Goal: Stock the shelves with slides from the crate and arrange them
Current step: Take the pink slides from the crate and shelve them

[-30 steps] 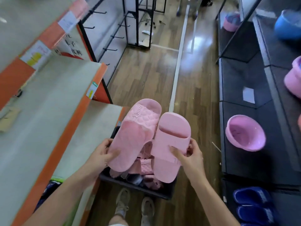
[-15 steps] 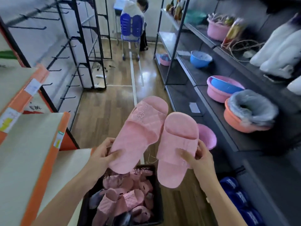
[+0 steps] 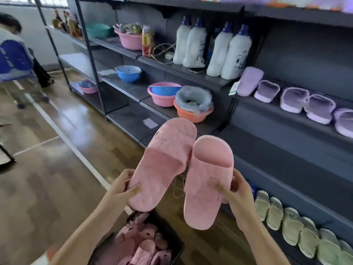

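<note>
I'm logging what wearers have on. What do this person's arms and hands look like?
Both forearms are bare, with no sleeves in view. The left hand and right hand wear no gloves. No watch, ring or bracelet shows.

White bottles [image 3: 212,48], plastic basins [image 3: 162,95]

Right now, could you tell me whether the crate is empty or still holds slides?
Still holds slides: pink slides lie piled inside the black crate on the floor.
</note>
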A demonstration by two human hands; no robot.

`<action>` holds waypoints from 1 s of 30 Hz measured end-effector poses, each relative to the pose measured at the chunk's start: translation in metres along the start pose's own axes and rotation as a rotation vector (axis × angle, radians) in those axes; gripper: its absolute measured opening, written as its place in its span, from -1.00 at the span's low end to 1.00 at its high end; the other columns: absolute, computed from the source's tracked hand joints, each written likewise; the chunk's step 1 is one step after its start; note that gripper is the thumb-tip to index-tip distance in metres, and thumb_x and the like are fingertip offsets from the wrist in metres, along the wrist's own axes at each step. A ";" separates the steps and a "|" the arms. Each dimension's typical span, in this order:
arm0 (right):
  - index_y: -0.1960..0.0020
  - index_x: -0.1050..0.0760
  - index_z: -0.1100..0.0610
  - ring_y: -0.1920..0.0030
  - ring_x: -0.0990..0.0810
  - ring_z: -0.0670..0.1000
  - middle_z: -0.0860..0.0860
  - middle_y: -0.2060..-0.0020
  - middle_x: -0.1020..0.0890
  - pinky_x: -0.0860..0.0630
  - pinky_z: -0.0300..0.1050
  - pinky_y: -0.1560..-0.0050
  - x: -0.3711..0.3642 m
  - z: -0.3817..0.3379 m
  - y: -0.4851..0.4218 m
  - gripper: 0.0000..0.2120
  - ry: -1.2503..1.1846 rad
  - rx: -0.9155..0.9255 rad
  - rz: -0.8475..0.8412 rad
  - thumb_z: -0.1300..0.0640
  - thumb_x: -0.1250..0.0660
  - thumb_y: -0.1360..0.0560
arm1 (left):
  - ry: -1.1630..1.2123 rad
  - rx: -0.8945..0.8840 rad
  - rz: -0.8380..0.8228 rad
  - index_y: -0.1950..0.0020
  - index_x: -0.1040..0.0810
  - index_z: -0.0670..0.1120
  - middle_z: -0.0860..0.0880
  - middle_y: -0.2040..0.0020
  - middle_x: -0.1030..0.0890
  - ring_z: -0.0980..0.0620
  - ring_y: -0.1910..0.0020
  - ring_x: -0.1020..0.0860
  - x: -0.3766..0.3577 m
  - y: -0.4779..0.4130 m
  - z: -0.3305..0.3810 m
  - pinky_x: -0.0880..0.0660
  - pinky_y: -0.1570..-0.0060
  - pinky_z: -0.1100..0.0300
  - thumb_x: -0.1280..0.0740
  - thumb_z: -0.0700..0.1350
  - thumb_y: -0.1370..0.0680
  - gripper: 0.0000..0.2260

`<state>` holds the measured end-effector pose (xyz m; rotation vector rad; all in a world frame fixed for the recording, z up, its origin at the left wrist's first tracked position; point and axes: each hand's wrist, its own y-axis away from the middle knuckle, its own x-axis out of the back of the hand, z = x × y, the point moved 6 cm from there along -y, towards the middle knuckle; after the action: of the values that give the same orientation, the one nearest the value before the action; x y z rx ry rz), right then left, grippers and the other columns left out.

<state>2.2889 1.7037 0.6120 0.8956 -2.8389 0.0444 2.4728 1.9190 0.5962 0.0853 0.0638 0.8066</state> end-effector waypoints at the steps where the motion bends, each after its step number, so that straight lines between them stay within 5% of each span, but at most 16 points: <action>1: -0.12 -0.42 -0.09 0.09 -0.56 -0.12 -0.24 0.09 -0.56 -0.56 -0.24 0.26 0.014 0.001 0.006 -0.55 0.002 -0.009 0.045 0.16 -0.50 -0.33 | -0.012 -0.003 -0.045 -0.07 -0.47 -0.12 0.05 0.18 -0.64 0.13 0.19 -0.57 -0.012 -0.004 0.002 -0.45 0.28 0.28 -0.42 0.03 -0.24 -0.53; 5: -0.17 -0.40 -0.08 0.02 -0.53 -0.12 -0.20 0.03 -0.56 -0.55 -0.18 0.20 0.073 0.005 0.037 -0.52 -0.011 -0.033 0.212 0.11 -0.49 -0.33 | -0.037 -0.003 -0.211 -0.08 -0.46 -0.12 -0.05 0.11 -0.60 0.07 0.17 -0.58 -0.065 -0.015 0.007 -0.49 0.24 0.18 -0.44 0.02 -0.23 -0.51; 10: -0.06 -0.42 -0.12 0.07 -0.55 -0.15 -0.20 0.07 -0.57 -0.49 -0.28 0.26 0.142 0.004 0.080 -0.59 -0.024 -0.033 0.406 0.12 -0.50 -0.32 | -0.103 -0.006 -0.376 -0.12 -0.46 -0.05 -0.05 -0.01 -0.60 -0.01 -0.03 -0.56 -0.142 -0.015 0.011 -0.50 0.03 0.14 -0.30 -0.30 -0.52 -0.76; 15: -0.14 -0.45 0.02 0.05 -0.58 -0.07 -0.08 0.03 -0.60 -0.56 -0.13 0.15 0.221 0.007 0.132 -0.55 -0.016 -0.069 0.569 0.08 -0.53 -0.31 | -0.200 -0.061 -0.532 -0.09 -0.45 0.05 -0.03 -0.07 -0.56 -0.02 -0.12 -0.51 -0.232 0.006 0.012 -0.46 -0.09 0.06 -0.27 -0.29 -0.54 -0.74; 21: -0.17 -0.47 0.05 0.01 -0.60 0.00 -0.09 0.03 -0.61 -0.60 0.12 0.03 0.328 0.015 0.205 -0.29 -0.022 -0.079 0.729 -0.15 -0.49 -0.06 | -0.239 -0.049 -0.717 -0.16 -0.45 0.07 0.02 -0.13 -0.56 -0.02 -0.15 -0.52 -0.354 0.055 0.003 -0.42 -0.23 -0.15 -0.28 -0.17 -0.55 -0.77; 26: -0.06 -0.51 -0.06 0.09 -0.62 -0.11 -0.13 0.11 -0.65 -0.62 -0.09 0.18 0.419 0.032 0.259 -0.55 -0.010 -0.057 0.859 -0.05 -0.55 -0.22 | -0.183 -0.021 -0.860 -0.11 -0.47 0.08 0.05 -0.10 -0.58 -0.03 -0.13 -0.52 -0.459 0.106 0.002 -0.45 -0.17 -0.10 -0.35 -0.06 -0.50 -0.80; 30: -0.02 -0.49 -0.08 0.19 -0.60 -0.25 -0.17 0.18 -0.65 -0.50 -0.36 0.41 0.486 0.040 0.297 -0.62 -0.016 -0.055 0.954 0.02 -0.53 -0.27 | -0.176 -0.008 -0.968 -0.12 -0.48 0.11 0.05 -0.13 -0.56 -0.02 -0.13 -0.53 -0.533 0.141 -0.001 -0.50 -0.11 -0.04 -0.37 0.12 -0.33 -0.62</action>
<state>1.7211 1.6683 0.6590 -0.5186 -2.9622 0.0702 2.0031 1.6309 0.6228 0.1037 -0.0652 -0.1694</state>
